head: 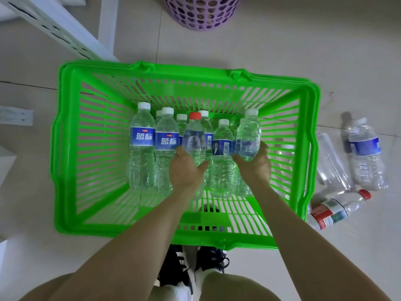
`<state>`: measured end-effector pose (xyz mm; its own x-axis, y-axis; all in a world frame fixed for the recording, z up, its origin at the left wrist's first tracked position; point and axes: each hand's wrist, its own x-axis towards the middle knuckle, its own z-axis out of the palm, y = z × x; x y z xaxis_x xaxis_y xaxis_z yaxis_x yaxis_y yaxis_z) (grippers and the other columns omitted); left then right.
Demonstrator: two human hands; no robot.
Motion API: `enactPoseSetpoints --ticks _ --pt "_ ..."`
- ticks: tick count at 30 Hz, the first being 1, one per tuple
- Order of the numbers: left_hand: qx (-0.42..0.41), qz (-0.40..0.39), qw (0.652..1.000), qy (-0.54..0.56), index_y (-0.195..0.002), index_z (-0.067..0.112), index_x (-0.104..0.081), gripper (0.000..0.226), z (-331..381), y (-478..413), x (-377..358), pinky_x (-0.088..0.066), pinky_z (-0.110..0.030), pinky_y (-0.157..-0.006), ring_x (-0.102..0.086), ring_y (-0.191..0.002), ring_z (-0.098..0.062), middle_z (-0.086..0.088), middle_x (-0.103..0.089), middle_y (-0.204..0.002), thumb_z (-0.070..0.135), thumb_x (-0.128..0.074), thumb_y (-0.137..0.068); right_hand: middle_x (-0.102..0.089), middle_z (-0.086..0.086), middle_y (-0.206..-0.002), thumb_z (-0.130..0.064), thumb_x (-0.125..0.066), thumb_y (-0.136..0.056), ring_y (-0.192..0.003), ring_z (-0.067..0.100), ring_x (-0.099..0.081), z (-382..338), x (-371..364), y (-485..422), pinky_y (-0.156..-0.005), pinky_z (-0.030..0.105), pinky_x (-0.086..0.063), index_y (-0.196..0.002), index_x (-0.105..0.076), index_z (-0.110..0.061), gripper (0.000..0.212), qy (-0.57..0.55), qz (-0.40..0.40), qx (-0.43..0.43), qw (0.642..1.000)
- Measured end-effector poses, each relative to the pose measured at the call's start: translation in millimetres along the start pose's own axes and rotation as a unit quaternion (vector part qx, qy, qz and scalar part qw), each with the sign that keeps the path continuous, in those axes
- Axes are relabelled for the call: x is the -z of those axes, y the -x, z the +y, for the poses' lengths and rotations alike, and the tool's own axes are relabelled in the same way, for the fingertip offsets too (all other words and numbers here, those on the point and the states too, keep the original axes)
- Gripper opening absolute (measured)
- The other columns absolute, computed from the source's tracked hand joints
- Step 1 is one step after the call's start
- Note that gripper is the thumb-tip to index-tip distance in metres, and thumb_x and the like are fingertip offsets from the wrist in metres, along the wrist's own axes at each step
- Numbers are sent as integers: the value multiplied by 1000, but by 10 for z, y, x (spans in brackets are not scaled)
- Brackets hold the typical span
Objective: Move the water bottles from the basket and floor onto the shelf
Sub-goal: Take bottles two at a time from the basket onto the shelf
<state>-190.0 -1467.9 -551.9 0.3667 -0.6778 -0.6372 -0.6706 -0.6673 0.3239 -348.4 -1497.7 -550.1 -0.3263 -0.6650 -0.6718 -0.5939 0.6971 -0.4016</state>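
A green plastic basket (pixel 71 148) stands on the floor below me, with several water bottles inside. My left hand (pixel 186 170) grips a red-capped bottle (pixel 194 137) in the middle of the row. A white-capped bottle (pixel 249 137) at the row's right end is held by my right hand (pixel 256 166). Two blue-labelled bottles (pixel 142 146) lie at the row's left. Three more bottles lie on the floor to the right of the basket: a clear one (pixel 332 164), a blue-labelled one (pixel 366 155) and a red-labelled one (pixel 334 211).
A white metal shelf frame (pixel 58 29) stands at the upper left. A purple perforated bin (pixel 201 11) is behind the basket. My shoes (pixel 208 263) are just in front of the basket's near rim. Pale floor tiles surround everything.
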Motion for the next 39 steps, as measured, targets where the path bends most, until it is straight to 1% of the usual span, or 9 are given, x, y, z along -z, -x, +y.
enactPoseSetpoints --ticks 3,7,15,22,29,31,35,37,39 --pt "21 -61 997 38 -127 4 -40 73 12 -91 19 -52 -35 -83 -61 -103 -29 -12 -58 -119 43 -77 -78 -56 14 -133 -33 -78 -80 -109 27 -58 42 1 10 -65 18 -39 -147 -29 -10 85 -20 3 11 1000" --pt "34 -131 986 100 -120 13 -46 62 -52 -165 81 -50 -32 -82 -57 -101 -21 1 -55 -112 38 -81 -75 -55 13 -133 -29 -82 -76 -108 26 -55 62 21 4 -77 27 -44 -144 -34 -14 85 -63 -25 -15 998" --pt "75 -227 938 252 -130 30 -48 69 -150 74 385 -46 -35 -93 -58 -106 -15 9 -59 -116 38 -81 -71 -70 6 -93 -13 -84 -71 -73 21 -64 6 139 267 -63 31 -49 -122 -57 -14 57 -259 -113 -143 948" --pt "138 -172 941 257 -134 18 -48 74 -106 394 829 -52 -39 -88 -61 -105 -22 -1 -62 -123 37 -81 -70 -69 4 -92 -10 -82 -72 -75 21 -64 -253 445 676 -68 34 -50 -124 -55 -15 59 -296 -137 -139 935" --pt "152 -143 933 294 -107 19 -53 36 29 912 1359 -43 -26 -64 -58 -80 -13 7 -58 -87 18 -76 -80 -70 2 -86 -12 -83 -71 -70 20 -62 -509 870 1250 -64 32 -47 -109 -59 -24 46 -313 -145 -138 929" --pt "160 -136 928 309 -116 16 -50 47 61 1106 1496 -42 -25 -62 -55 -79 -10 4 -58 -95 21 -78 -78 -70 3 -88 -11 -83 -70 -71 21 -63 -582 1001 1422 -64 33 -47 -106 -59 -25 45 -317 -142 -137 928" --pt "174 -128 922 323 -129 12 -44 65 114 1518 1759 -42 -34 -85 -52 -102 -22 -1 -53 -115 23 -81 -76 -70 3 -87 -9 -83 -70 -76 22 -64 -732 1277 1784 -68 36 -48 -107 -59 -25 46 -320 -157 -129 926" --pt "174 -128 919 330 -130 13 -48 71 177 1749 1926 -46 -36 -81 -57 -104 -23 -1 -59 -118 29 -84 -70 -69 4 -89 -8 -82 -71 -79 24 -64 -812 1421 1972 -74 39 -49 -97 -55 -30 43 -321 -164 -124 925" --pt "169 -120 918 337 -127 18 -53 84 223 1962 2068 -53 -39 -81 -63 -102 -24 -3 -65 -117 42 -86 -54 -69 5 -91 -10 -83 -70 -80 24 -63 -879 1553 2151 -73 39 -49 -110 -56 -25 51 -316 -173 -112 926"
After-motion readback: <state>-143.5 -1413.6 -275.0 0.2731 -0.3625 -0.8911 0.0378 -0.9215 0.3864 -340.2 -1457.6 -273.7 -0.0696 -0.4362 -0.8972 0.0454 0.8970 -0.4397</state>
